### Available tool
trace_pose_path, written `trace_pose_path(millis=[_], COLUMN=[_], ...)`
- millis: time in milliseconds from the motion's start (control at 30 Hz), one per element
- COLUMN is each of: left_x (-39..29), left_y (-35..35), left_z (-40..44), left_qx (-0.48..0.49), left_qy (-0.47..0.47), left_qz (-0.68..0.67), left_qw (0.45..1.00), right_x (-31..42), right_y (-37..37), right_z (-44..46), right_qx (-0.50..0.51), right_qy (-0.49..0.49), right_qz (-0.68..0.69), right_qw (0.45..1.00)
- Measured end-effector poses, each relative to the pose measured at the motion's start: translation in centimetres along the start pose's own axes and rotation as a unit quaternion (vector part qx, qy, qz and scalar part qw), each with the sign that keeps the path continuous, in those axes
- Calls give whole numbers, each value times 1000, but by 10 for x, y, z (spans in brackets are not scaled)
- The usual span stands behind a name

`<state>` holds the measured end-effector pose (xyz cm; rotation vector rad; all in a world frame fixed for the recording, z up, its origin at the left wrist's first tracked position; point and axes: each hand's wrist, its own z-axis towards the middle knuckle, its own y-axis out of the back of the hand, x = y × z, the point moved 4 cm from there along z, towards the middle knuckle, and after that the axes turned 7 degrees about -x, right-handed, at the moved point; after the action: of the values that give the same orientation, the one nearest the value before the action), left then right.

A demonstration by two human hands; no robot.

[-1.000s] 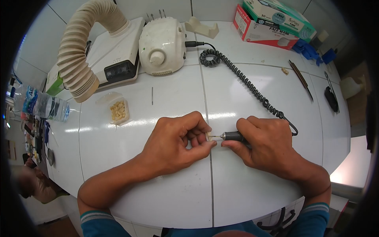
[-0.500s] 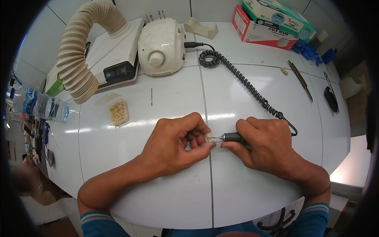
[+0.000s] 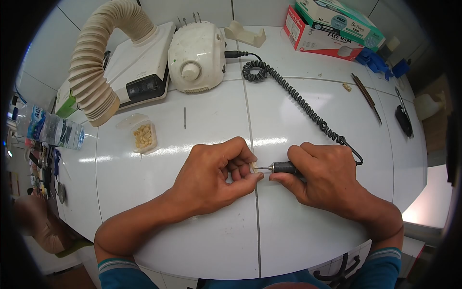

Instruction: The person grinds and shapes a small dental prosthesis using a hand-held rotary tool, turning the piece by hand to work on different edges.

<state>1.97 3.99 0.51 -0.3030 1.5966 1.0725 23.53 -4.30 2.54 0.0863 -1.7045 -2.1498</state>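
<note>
Between the thumb and fingers of my left hand (image 3: 216,173) is a small cream-coloured piece (image 3: 252,167), possibly a dental piece; its exact shape is mostly covered by the fingertips. My right hand (image 3: 325,176) grips a black rotary handpiece (image 3: 284,167), held level with its metal bit pointing left. The bit's tip meets the small piece, or lies right at it. A coiled black cord (image 3: 298,96) runs from the handpiece back to a white control unit (image 3: 195,58) with a round knob and several bits standing on top.
An open plastic box (image 3: 144,137) of cream pieces stands left of my hands, near a loose thin bit (image 3: 185,118). A ribbed suction hose (image 3: 91,72) arches at back left, beside a water bottle (image 3: 50,127). Mask boxes (image 3: 332,33) and a pen-like tool (image 3: 366,98) lie right.
Both hands, the handpiece and the small piece stay practically where they were. At the lower left edge, another person's arm has shifted slightly.
</note>
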Motion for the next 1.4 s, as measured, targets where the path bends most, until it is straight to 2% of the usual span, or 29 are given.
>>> trace_pose_path(millis=[1400], left_x=[-1], left_y=[0], left_z=[-1], left_qx=[4], left_qy=[19], left_qz=[-4], left_qw=[1000], right_x=[0], right_y=[0], right_z=[0], right_qx=[-1], right_qy=[0], right_qz=[-7], right_qw=[1000])
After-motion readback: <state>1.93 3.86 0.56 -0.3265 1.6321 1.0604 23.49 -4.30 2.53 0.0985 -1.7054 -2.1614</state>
